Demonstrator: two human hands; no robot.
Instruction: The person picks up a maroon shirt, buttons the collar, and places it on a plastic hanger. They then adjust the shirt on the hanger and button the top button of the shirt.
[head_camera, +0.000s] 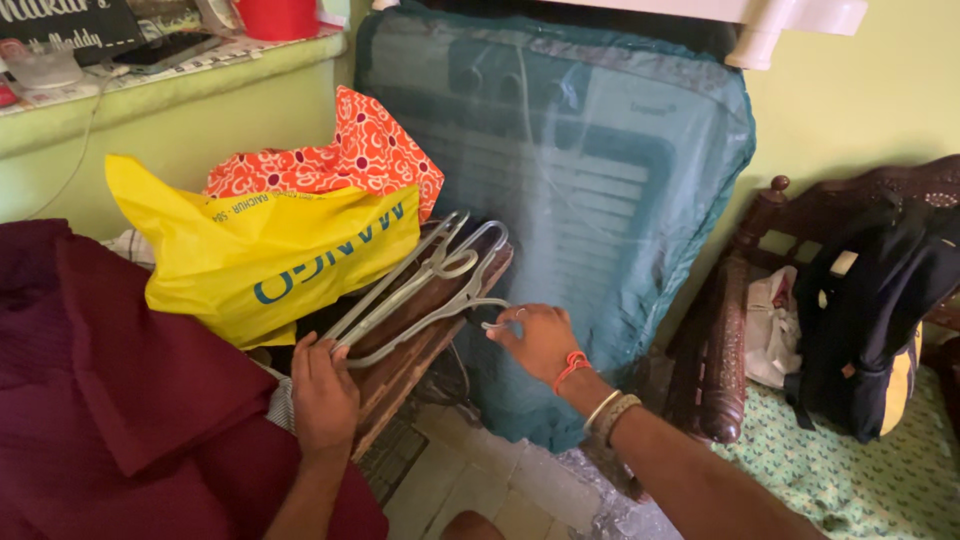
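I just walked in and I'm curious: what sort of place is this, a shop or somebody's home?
Most likely a lived-in room at home: a carved wooden sofa with a backpack on it, a cloth-covered air cooler, and both hands, left hand and right hand, holding grey clothes hangers.

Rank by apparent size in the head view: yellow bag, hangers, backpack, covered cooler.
1. Covered cooler
2. Yellow bag
3. Backpack, though nearness makes bag versus backpack unsure
4. Hangers
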